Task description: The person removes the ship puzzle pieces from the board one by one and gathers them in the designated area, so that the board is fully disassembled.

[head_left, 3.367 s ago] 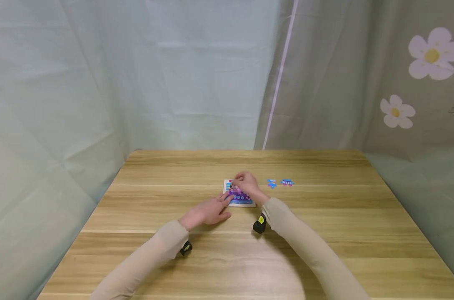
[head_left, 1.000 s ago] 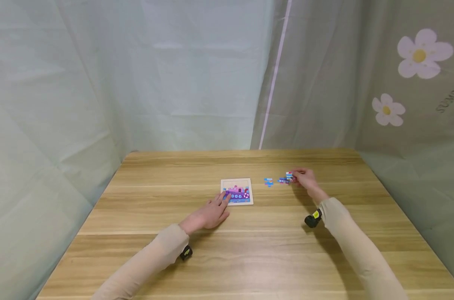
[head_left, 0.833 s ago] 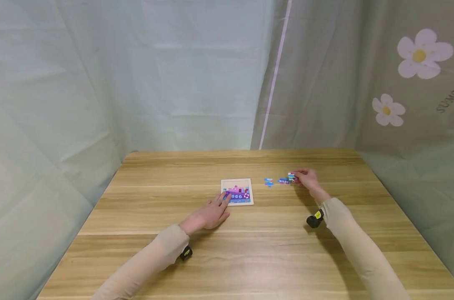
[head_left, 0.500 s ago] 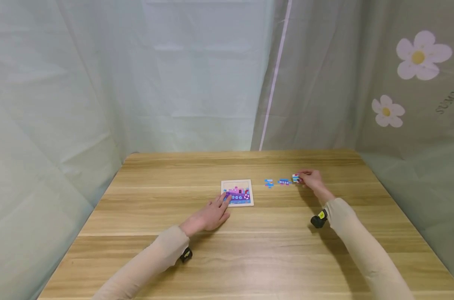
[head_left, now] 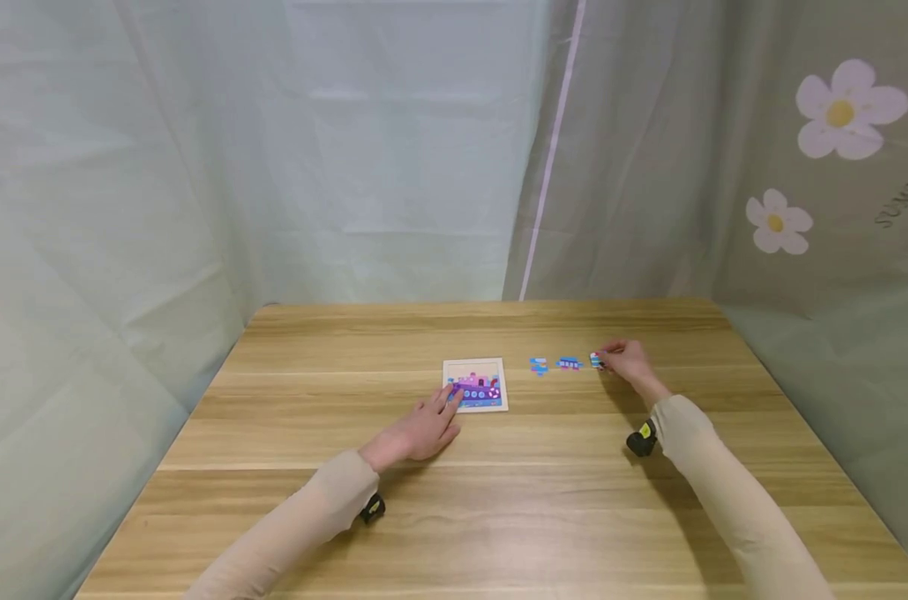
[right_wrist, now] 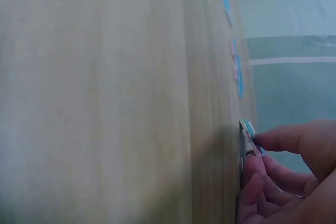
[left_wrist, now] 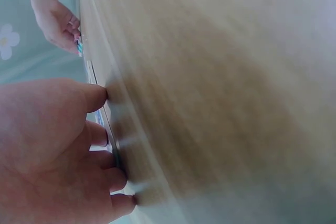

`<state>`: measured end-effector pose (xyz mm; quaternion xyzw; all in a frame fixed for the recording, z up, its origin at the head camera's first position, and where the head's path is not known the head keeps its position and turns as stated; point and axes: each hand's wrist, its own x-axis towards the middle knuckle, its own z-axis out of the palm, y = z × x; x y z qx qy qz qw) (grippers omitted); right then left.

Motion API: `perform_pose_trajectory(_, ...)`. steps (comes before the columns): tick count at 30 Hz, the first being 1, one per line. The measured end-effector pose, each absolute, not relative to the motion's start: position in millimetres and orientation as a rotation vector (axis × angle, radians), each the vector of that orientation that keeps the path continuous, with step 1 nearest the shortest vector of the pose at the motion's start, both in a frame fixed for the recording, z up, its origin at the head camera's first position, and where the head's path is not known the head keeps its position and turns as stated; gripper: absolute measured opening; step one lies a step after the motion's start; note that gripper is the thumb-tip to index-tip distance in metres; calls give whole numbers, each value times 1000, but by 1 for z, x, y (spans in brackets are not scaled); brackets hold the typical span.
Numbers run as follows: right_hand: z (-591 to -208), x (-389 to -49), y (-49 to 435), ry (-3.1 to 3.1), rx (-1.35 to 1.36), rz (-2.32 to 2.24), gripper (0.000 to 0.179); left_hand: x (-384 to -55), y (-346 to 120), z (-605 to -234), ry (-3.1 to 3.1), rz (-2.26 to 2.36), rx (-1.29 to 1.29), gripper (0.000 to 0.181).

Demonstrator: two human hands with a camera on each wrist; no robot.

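Observation:
A wooden-framed jigsaw puzzle (head_left: pixel 478 404) with a pink and purple ship lies on the table; the upper part of its tray is bare wood. My left hand (head_left: pixel 424 427) rests with extended fingers on its lower left corner. To the right, my right hand (head_left: pixel 626 362) pinches a small puzzle piece (head_left: pixel 596 360) with white, blue and red on it. In the right wrist view thumb and finger grip that puzzle piece (right_wrist: pixel 249 129), tilted close over the tabletop. Two more pieces lie between frame and right hand: a blue and orange piece (head_left: pixel 539 366) and a blue-purple piece (head_left: pixel 569 363).
The wood-grain table (head_left: pixel 454 508) reaches back to a pale curtain (head_left: pixel 394 167). A grey curtain with flowers (head_left: pixel 649 167) hangs at the right. Each wrist carries a small black camera, such as the right one (head_left: pixel 641 439).
My right hand has moved from the frame to the right with the piece, then slightly further right past the two loose pieces and lowered it toward the table. My left hand has stayed on the frame.

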<state>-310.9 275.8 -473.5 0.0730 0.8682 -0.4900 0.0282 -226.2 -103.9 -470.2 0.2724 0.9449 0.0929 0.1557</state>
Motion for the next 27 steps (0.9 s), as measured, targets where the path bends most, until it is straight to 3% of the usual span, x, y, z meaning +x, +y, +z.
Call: perform_pose_trajectory(27, -474, -309, 275, 2939, 232, -1244, 26, -225, -102, -470, 2722, 258, 795, 61)
